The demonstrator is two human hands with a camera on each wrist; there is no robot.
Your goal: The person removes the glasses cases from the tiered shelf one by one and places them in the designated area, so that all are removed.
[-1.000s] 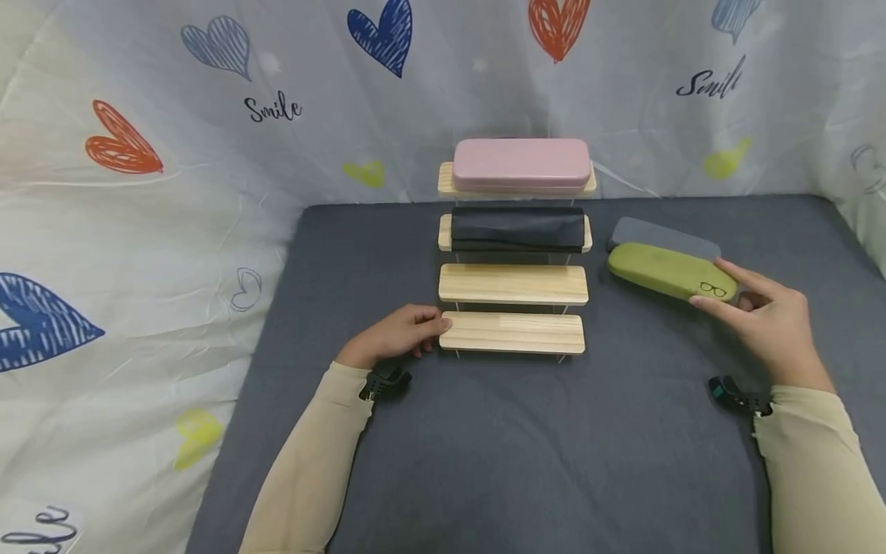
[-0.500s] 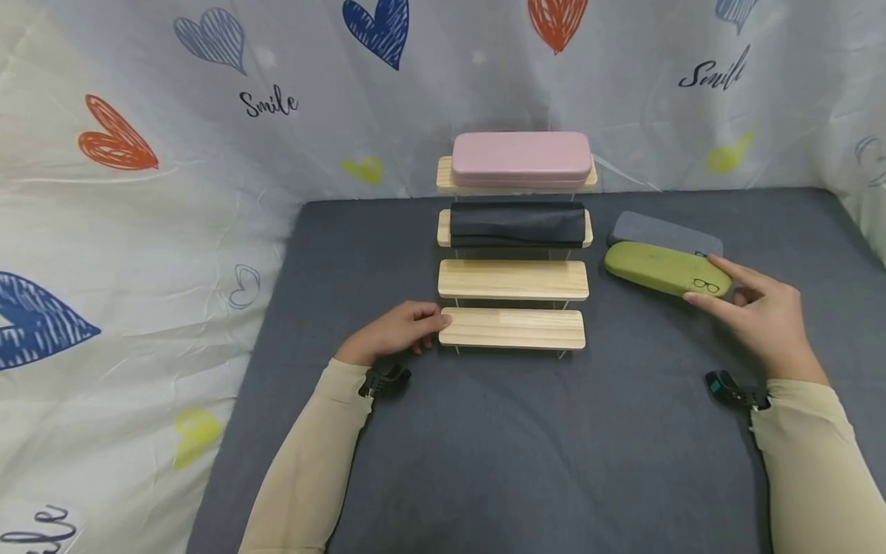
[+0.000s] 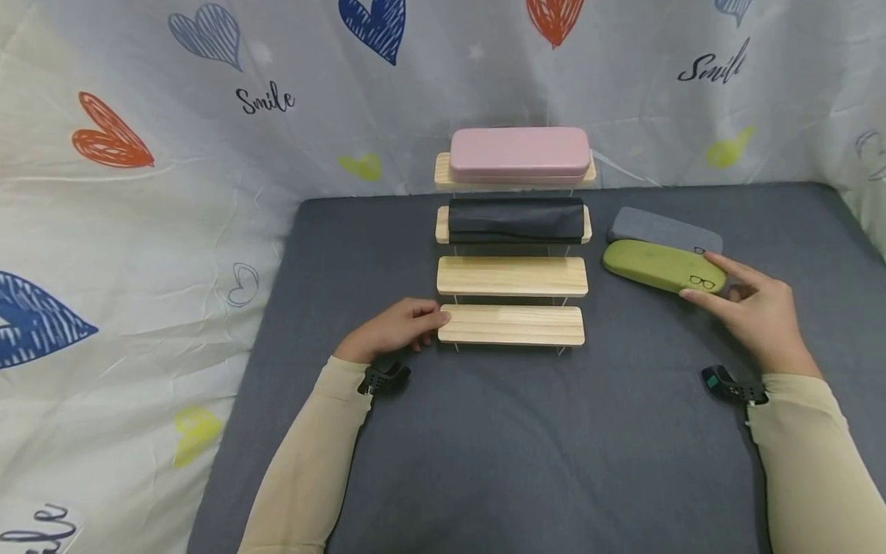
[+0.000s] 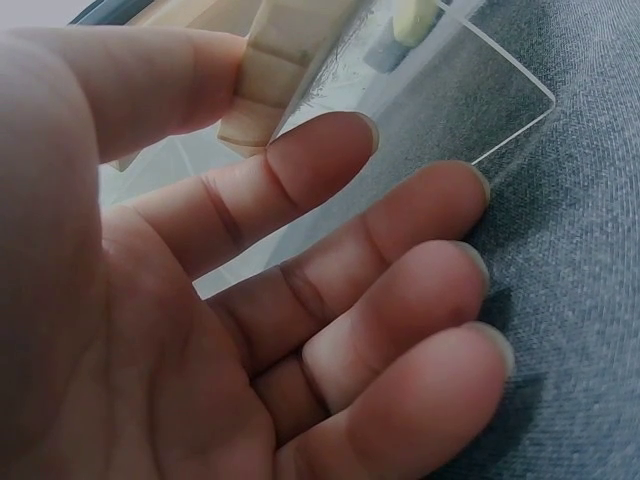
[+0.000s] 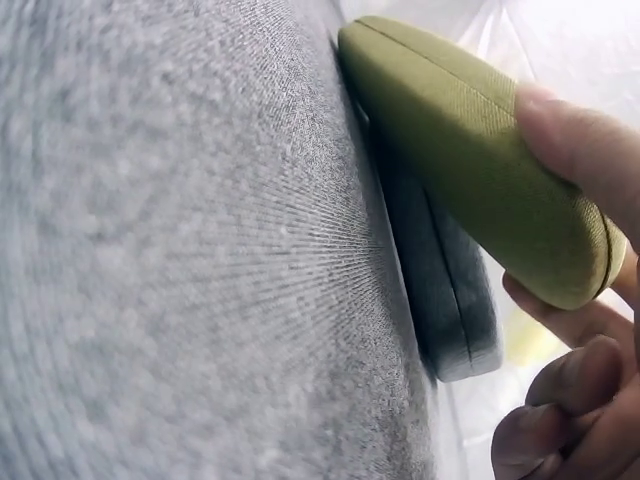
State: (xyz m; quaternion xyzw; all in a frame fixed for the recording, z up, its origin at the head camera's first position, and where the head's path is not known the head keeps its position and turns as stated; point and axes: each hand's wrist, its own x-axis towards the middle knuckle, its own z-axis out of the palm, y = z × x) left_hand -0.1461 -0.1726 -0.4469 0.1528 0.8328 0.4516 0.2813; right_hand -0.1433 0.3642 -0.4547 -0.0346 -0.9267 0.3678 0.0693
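Observation:
A tiered rack has wooden shelves on thin clear supports. My left hand [image 3: 391,329] pinches the left end of its lowest wooden shelf [image 3: 512,325]; in the left wrist view the thumb lies on the wood [image 4: 285,70] and the index finger beneath. On the right, my right hand [image 3: 761,312] grips a green glasses case [image 3: 661,264] by its right end, between thumb and fingers. The right wrist view has this case [image 5: 450,140] tilted, its near end raised. Just behind it lies a grey glasses case [image 3: 664,225], partly covered by the green one in the head view.
A pink case [image 3: 519,151] sits on the top shelf and a black case [image 3: 515,220] on the one below. The third shelf [image 3: 512,275] is bare wood. A dark grey cloth [image 3: 526,446] covers the table, with a printed curtain [image 3: 298,146] behind and left.
My right hand has shifted slightly left with the green case, uncovering the glasses print on the grey case. The left hand keeps its hold on the shelf. The head view has tilted a little.

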